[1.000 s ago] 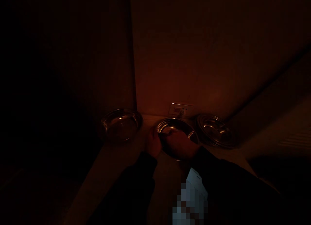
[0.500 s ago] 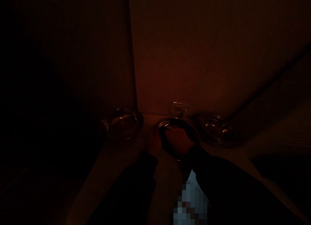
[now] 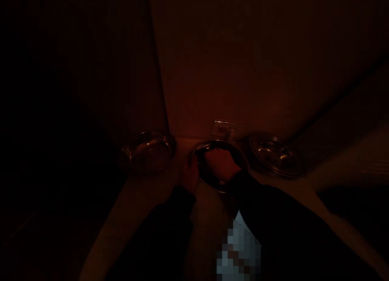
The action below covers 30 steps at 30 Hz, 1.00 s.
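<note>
In very dim reddish light, a round metal bowl (image 3: 244,157) with a dark inside stands in the middle of the table. My left hand (image 3: 190,175) grips its left rim, thumb toward the inside. Down in the bowl is my right hand (image 3: 222,164), its fingers curled and pointing left. What lies under those fingers, if anything, is too dark to make out. Dark sleeves cover both forearms.
A second metal bowl (image 3: 150,153) stands at the left, and stacked metal bowls or dishes (image 3: 275,156) at the right. Behind, the wall carries a socket plate (image 3: 226,128). A bright, pixelated screen (image 3: 243,248) shows below my right forearm.
The view has shifted a little, so the bowls appear slightly higher. My right hand has moved slightly within the bowl; my left hand keeps its place at the rim.
</note>
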### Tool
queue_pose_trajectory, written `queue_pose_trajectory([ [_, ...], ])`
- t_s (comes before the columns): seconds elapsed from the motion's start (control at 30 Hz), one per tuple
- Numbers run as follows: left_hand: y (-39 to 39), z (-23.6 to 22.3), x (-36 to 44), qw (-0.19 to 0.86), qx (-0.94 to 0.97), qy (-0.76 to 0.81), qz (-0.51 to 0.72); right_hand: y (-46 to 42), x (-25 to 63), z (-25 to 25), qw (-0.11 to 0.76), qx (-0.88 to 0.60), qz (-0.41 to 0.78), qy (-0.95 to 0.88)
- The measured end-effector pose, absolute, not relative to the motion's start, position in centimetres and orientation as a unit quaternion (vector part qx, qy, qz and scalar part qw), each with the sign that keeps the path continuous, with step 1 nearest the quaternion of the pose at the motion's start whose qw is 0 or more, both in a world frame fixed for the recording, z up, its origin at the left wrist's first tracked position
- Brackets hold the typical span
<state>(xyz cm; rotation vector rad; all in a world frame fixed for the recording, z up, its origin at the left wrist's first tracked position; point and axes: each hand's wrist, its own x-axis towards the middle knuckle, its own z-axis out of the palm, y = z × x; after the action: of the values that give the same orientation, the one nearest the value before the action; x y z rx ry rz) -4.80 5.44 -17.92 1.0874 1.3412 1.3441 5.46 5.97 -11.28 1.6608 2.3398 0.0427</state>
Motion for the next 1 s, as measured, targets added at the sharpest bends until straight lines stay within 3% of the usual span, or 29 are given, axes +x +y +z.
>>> queue_pose_trajectory([
  [0.57,5.4,-17.2,-4.8,0.446,0.412,0.581,0.542,2.8,7.3,-10.8,0.129,0.462,-0.022,0.877],
  [1.0,5.4,-17.2,-4.7,0.485,0.391,0.546,0.560,6.0,6.0,-12.9,0.070,0.574,0.016,0.816],
])
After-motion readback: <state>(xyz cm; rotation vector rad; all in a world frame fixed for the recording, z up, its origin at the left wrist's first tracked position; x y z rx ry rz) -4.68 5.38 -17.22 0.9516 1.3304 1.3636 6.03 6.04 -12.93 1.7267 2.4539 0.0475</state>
